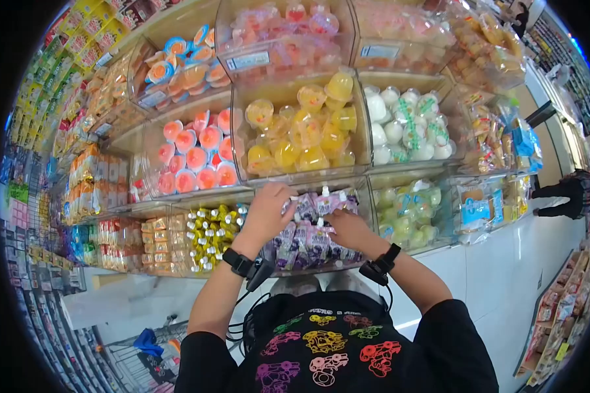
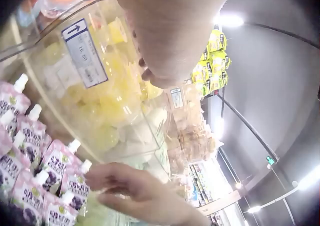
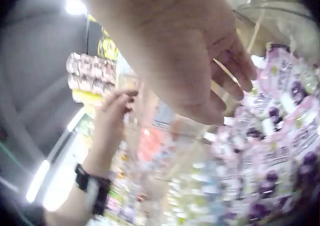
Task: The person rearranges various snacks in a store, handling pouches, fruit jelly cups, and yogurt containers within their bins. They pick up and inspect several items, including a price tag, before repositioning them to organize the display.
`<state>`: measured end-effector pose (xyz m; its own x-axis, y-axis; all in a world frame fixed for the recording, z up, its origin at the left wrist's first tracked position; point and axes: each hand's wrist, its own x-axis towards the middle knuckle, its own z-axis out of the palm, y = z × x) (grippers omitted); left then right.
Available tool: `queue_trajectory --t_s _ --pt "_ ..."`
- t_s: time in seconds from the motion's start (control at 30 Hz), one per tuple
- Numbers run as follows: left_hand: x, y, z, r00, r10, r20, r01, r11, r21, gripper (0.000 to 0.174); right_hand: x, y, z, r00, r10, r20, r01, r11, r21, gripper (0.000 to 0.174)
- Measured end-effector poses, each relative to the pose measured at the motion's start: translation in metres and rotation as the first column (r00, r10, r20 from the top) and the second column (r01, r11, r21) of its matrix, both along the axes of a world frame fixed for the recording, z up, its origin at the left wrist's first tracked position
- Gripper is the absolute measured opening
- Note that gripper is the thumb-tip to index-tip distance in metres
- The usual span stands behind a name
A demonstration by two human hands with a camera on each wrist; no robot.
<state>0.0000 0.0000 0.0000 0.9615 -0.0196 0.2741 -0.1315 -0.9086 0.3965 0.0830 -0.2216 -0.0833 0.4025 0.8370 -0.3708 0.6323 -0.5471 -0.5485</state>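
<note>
Purple-and-white spouted pouches [image 1: 301, 247] with white caps fill a clear bin at the front of the display. My left hand [image 1: 269, 211] is over the bin's left back part, close to the divider, and in the right wrist view its loosely bent fingers hold nothing. Over the right side of the same bin, my right hand [image 1: 353, 230] reaches in among the pouches. Its spread, relaxed fingers [image 3: 232, 78] are right at the pouch tops in the right wrist view. Pouches with grape pictures [image 2: 30, 158] also stand at the left in the left wrist view.
Behind the pouches is a bin of yellow jelly cups [image 1: 301, 134]. Green-yellow capped pouches [image 1: 213, 236] lie left, pale green cups [image 1: 410, 213] right. Clear dividers and a label [image 2: 85, 53] edge the bins. A person [image 1: 564, 196] stands in the right aisle.
</note>
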Motion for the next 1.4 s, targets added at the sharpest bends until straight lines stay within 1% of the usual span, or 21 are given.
queue_trajectory --t_s 0.07,0.1,0.13,0.2,0.23,0.3,0.33,0.43,0.6,0.67,0.77,0.83,0.9,0.93,0.97,1.03,1.1,1.17,1.23,1.33,1.4 --pt "-0.021 0.001 -0.015 0.936 -0.066 -0.346 0.026 0.993 -0.118 0.044 -0.018 0.009 -0.017 0.992 -0.098 0.081 0.086 0.986 0.143 0.054" --pt "-0.004 -0.034 -0.073 0.941 -0.089 -0.326 0.025 0.98 -0.196 0.044 0.003 -0.027 -0.042 0.991 -0.087 0.103 0.08 0.995 0.066 0.054" --pt "-0.011 -0.033 -0.1 0.894 -0.111 -0.434 0.025 0.98 -0.199 0.046 -0.002 -0.019 -0.052 0.988 -0.102 0.118 0.088 0.989 0.12 0.055" --pt "-0.026 -0.032 -0.116 0.782 -0.081 -0.618 -0.004 0.991 -0.135 0.06 -0.019 -0.002 -0.056 0.984 -0.099 0.147 0.081 0.989 0.124 0.065" --pt "-0.027 -0.035 -0.121 0.779 -0.075 -0.622 -0.016 0.99 -0.139 0.06 -0.023 0.002 -0.055 0.986 -0.088 0.142 0.071 0.99 0.12 0.065" --pt "-0.036 -0.04 -0.132 0.843 0.12 -0.524 -0.05 0.988 0.146 0.076 -0.035 0.007 -0.059 0.967 -0.032 0.251 0.013 0.997 0.078 0.076" --pt "-0.037 -0.038 -0.137 0.837 0.117 -0.535 -0.077 0.992 0.095 0.087 -0.039 0.01 -0.061 0.963 -0.03 0.269 0.017 0.999 0.051 0.086" --pt "-0.037 -0.039 -0.131 0.75 0.153 -0.643 -0.14 0.988 0.072 0.091 -0.037 0.01 -0.066 0.968 -0.032 0.249 0.016 0.998 0.063 0.088" --pt "-0.054 -0.055 -0.128 0.763 0.203 -0.614 -0.141 0.979 0.149 0.1 -0.04 0.005 -0.065 0.981 -0.012 0.196 0.0 0.998 0.061 0.094" --pt "-0.062 -0.059 -0.129 0.862 0.205 -0.463 -0.141 0.976 0.168 0.093 -0.046 0.009 -0.061 0.976 -0.068 0.206 0.063 0.997 0.034 0.095" --pt "-0.07 -0.058 -0.122 0.833 0.293 -0.47 -0.313 0.949 0.038 0.085 -0.049 0.007 -0.062 0.948 -0.106 0.299 0.071 0.99 0.124 0.095" --pt "-0.079 -0.056 -0.129 0.834 0.317 -0.452 -0.35 0.937 0.012 0.071 -0.039 0.009 -0.048 0.948 -0.099 0.303 0.065 0.991 0.121 0.094" --pt "-0.087 -0.055 -0.131 0.798 0.234 -0.556 -0.375 0.915 -0.152 0.058 -0.025 0.016 -0.043 0.892 -0.182 0.415 0.085 0.967 0.241 0.082" --pt "-0.092 -0.059 -0.128 0.821 0.215 -0.529 -0.329 0.935 -0.13 0.043 -0.019 0.021 -0.046 0.827 -0.216 0.52 0.069 0.955 0.287 0.07" --pt "-0.097 -0.062 -0.127 0.818 0.225 -0.529 -0.338 0.933 -0.126 0.043 -0.018 0.025 -0.047 0.829 -0.21 0.518 0.06 0.955 0.291 0.07" --pt "-0.11 -0.067 -0.125 0.86 0.152 -0.486 -0.296 0.926 -0.234 0.035 -0.019 0.035 -0.037 0.714 -0.213 0.667 0.068 0.969 0.236 0.063" --pt "-0.119 -0.068 -0.123 0.878 0.194 -0.437 -0.334 0.903 -0.27 0.025 -0.037 0.044 -0.037 0.748 -0.18 0.639 -0.018 0.957 0.291 0.064" --pt "-0.126 -0.063 -0.121 0.844 0.106 -0.526 -0.345 0.858 -0.38 0.025 -0.056 0.059 -0.052 0.932 0.095 0.349 -0.209 0.929 0.304 0.059" --pt "-0.131 -0.054 -0.119 0.847 0.109 -0.52 -0.348 0.854 -0.386 0.022 -0.062 0.075 -0.058 0.943 0.105 0.316 -0.218 0.913 0.344 0.061" --pt "-0.139 -0.037 -0.114 0.891 0.018 -0.454 -0.257 0.844 -0.471 0.018 -0.065 0.11 -0.081 0.949 -0.115 0.294 0.05 0.974 0.22 0.059" --pt "-0.148 -0.03 -0.108 0.823 -0.052 -0.566 -0.305 0.8 -0.517 0.023 -0.067 0.119 -0.085 0.936 -0.103 0.338 0.052 0.986 0.158 0.057"
